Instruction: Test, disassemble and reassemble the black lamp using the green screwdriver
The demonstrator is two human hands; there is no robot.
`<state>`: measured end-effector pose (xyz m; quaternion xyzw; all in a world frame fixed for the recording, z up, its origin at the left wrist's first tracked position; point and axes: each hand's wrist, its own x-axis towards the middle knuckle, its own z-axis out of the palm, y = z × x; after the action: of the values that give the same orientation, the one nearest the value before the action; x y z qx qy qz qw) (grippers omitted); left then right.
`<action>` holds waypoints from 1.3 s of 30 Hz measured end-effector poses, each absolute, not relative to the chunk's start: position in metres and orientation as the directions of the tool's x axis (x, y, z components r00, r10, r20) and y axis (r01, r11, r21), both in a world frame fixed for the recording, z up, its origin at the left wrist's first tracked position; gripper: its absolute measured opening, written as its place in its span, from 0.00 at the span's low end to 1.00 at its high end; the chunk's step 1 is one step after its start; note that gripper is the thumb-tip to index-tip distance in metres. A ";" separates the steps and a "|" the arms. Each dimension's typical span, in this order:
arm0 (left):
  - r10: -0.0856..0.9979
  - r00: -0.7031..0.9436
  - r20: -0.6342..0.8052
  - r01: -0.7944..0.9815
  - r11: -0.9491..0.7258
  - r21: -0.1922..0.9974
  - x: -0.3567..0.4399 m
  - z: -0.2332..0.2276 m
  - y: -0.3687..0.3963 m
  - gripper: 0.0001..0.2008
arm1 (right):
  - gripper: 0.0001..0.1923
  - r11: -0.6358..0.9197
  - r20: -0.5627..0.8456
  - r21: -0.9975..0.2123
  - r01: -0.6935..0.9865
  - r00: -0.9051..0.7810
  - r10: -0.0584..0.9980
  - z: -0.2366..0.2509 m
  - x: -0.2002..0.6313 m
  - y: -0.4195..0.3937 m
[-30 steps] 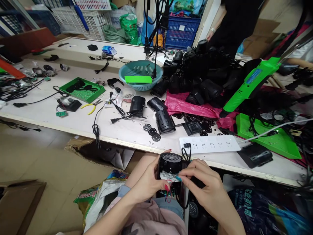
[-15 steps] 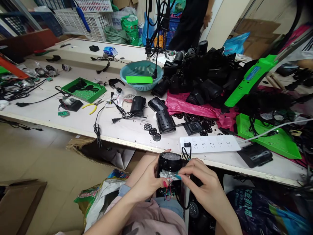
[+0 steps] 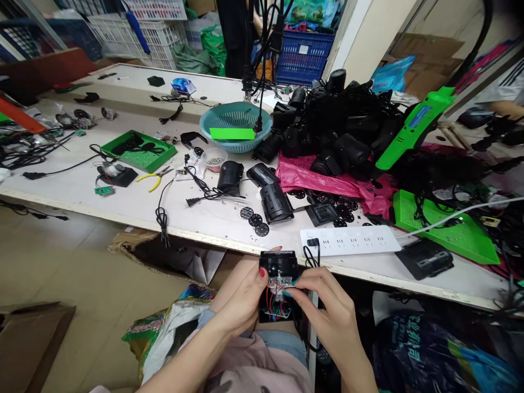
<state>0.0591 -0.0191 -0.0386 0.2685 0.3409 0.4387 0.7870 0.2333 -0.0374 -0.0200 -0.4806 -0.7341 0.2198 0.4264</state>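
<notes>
My left hand point(image 3: 241, 297) grips a small black lamp housing point(image 3: 279, 267) just below the table's front edge, over my lap. The housing's open side faces me, showing red wires and a green circuit board point(image 3: 275, 311). My right hand point(image 3: 327, 311) pinches a small white part point(image 3: 280, 286) at the wires inside the housing. A black cord point(image 3: 311, 254) loops up from the housing to a plug in the white power strip point(image 3: 350, 240).
The white table point(image 3: 135, 204) holds two black lamp bodies point(image 3: 275, 202), perforated discs, yellow pliers point(image 3: 153, 178), green trays point(image 3: 138, 150), a teal basket point(image 3: 235, 123), a pile of black lamps point(image 3: 339, 125) and a hanging green power screwdriver point(image 3: 413, 131). A person in black stands behind the table.
The housing has been turned so its open wired side faces me instead of its grille. The person in black at the back has walked from right to left.
</notes>
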 end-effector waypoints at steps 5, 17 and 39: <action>0.867 0.358 -0.346 -0.462 0.487 0.742 0.057 -0.040 -0.017 0.34 | 0.10 0.537 0.523 -0.659 0.527 -0.193 0.831 -0.030 0.228 -0.035; 0.885 0.320 -0.339 -0.384 0.448 0.807 0.059 -0.025 -0.005 0.34 | 0.08 0.493 0.594 -0.656 0.572 -0.013 0.805 -0.044 0.220 -0.033; 0.940 -0.319 -0.121 0.292 0.219 0.931 -0.045 -0.058 0.082 0.26 | 0.20 -0.220 -0.230 -0.964 -0.153 0.056 0.971 -0.057 0.229 0.012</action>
<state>-0.0454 0.0819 -0.0579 0.4491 0.6860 0.4344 0.3729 0.2286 0.0117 -0.0572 -0.5338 -0.3835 0.5700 0.4930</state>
